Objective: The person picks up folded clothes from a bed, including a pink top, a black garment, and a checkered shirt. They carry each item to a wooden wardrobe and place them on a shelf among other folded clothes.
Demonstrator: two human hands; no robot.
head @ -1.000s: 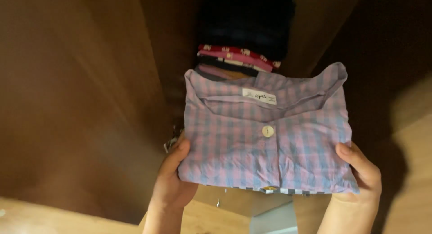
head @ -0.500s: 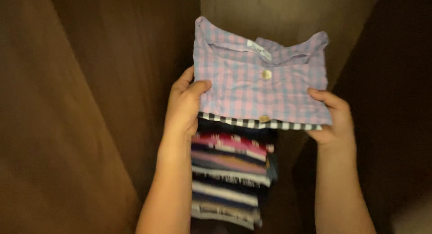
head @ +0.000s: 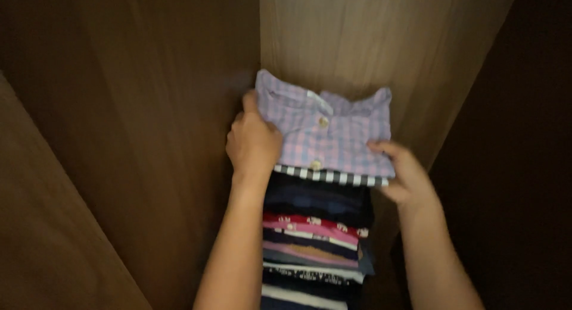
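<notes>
- The left hand gripped the left edge of a folded pink-and-blue checked shirt, the grip closed, with the fingers curled over the top of the cloth and the fingertips reaching up near the collar corner.
- The shirt lay flat on top of a stack of folded clothes, its collar pointing away from the person toward the wooden back wall of the wardrobe, and its button line ran front to back along that same axis.
- The shirt sat between the two hands, spanning the stack from side to side, with its collar edge touching or just short of the back wall.
- Under the shirt a black-and-white checked layer showed at the front edge, then dark, red, pink and striped folded pieces below.
- The right hand held the front right corner of the shirt, fingers on top; how tightly the grip closed could not be told.
</notes>
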